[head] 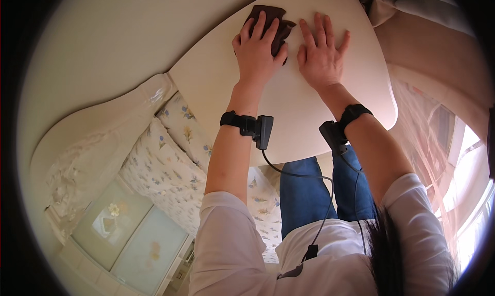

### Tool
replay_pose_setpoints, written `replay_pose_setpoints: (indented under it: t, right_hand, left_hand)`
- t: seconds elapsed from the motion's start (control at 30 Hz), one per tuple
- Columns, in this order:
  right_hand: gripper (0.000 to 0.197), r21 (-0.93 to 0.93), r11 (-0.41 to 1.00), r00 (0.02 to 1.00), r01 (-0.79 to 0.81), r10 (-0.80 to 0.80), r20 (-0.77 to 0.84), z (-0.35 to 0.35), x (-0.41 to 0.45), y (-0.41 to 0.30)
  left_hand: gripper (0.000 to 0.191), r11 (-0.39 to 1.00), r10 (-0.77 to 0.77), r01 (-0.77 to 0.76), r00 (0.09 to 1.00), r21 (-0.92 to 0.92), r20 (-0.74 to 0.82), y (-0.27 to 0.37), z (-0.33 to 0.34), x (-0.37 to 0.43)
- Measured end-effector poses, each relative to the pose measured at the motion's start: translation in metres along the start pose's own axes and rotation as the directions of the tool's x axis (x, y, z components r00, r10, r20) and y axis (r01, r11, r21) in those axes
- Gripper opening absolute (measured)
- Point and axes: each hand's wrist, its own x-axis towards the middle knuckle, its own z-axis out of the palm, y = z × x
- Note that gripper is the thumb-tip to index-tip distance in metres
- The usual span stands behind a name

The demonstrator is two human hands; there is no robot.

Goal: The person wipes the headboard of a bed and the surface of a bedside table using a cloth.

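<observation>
My left hand [257, 52] lies over a crumpled dark brown cloth [268, 11], pressing it against a cream-white tabletop [228, 87] with rounded corners. Its fingers are spread across the fabric, and the thumb sits at the cloth's right edge. Part of the cloth is hidden beneath the palm. To the right, my right hand [321, 60] rests palm down on the bare surface with fingers apart, holding nothing.
A black strap with a small device [265, 131] is on my left wrist, another device [333, 135] on my right; cables run from both. A floral-patterned bed [166, 164] with a carved headboard [89, 149] is at left. Sheer pink curtains [421, 141] hang at right.
</observation>
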Motion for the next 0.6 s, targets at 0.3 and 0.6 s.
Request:
replay_pose_setpoints:
  t: [0.3,0.6]
  right_hand:
    - [0.055,0.044,0.999,0.999,0.011,-0.010,-0.036,-0.004,0.001,-0.005]
    - [0.054,0.261,0.965,0.998,0.011,0.004,-0.058,-0.020,0.002,0.020]
  left_hand:
    - [0.060,0.976,-0.204,0.210,0.974,0.053,-0.101,-0.011,0.002,0.011]
    - [0.061,0.985,-0.171,0.170,0.984,-0.030,-0.055,0.016,0.005,0.029]
